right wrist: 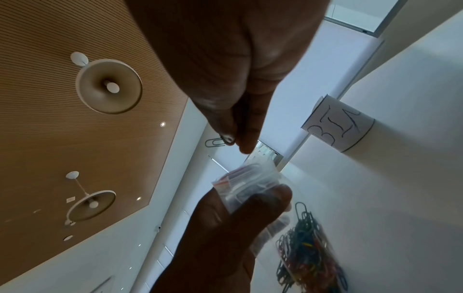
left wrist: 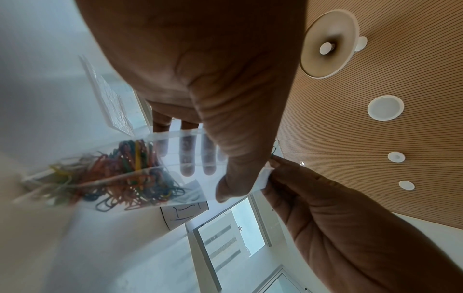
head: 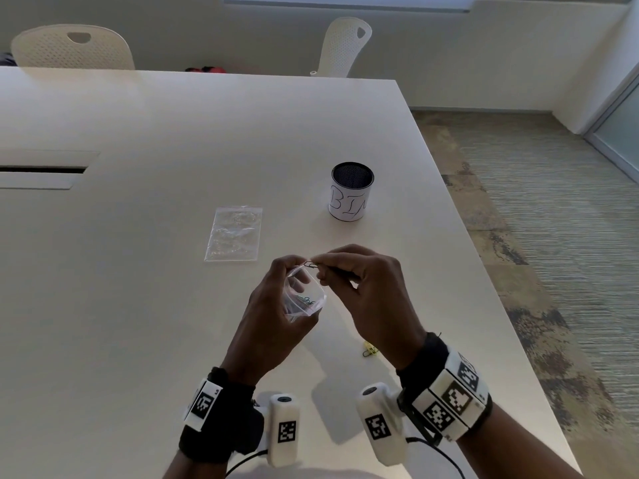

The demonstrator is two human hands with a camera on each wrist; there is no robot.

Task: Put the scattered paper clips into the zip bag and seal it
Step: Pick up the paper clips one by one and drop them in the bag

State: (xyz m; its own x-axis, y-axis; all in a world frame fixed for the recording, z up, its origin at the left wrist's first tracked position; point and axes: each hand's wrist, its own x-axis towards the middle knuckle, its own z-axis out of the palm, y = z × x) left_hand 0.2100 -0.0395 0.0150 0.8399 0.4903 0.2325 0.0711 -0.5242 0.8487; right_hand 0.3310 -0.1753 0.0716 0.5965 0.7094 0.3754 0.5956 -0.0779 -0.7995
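My left hand (head: 276,299) holds a small clear zip bag (head: 306,295) above the table, thumb and fingers pinching its mouth apart. Many coloured paper clips (left wrist: 120,172) lie heaped in the bag's bottom, the same heap of paper clips (right wrist: 310,253) showing in the right wrist view. My right hand (head: 359,285) pinches one dark paper clip (head: 310,265) between thumb and forefinger right at the bag's mouth; that clip (right wrist: 215,142) sticks out to the left of the fingertips. A yellow paper clip (head: 370,350) lies on the table under my right wrist.
A second clear zip bag (head: 235,234) lies flat on the white table (head: 138,271) beyond my hands. A black mesh cup (head: 352,191) with a white label reading "BIN" stands to the far right. The table's right edge runs close by; two chairs stand behind.
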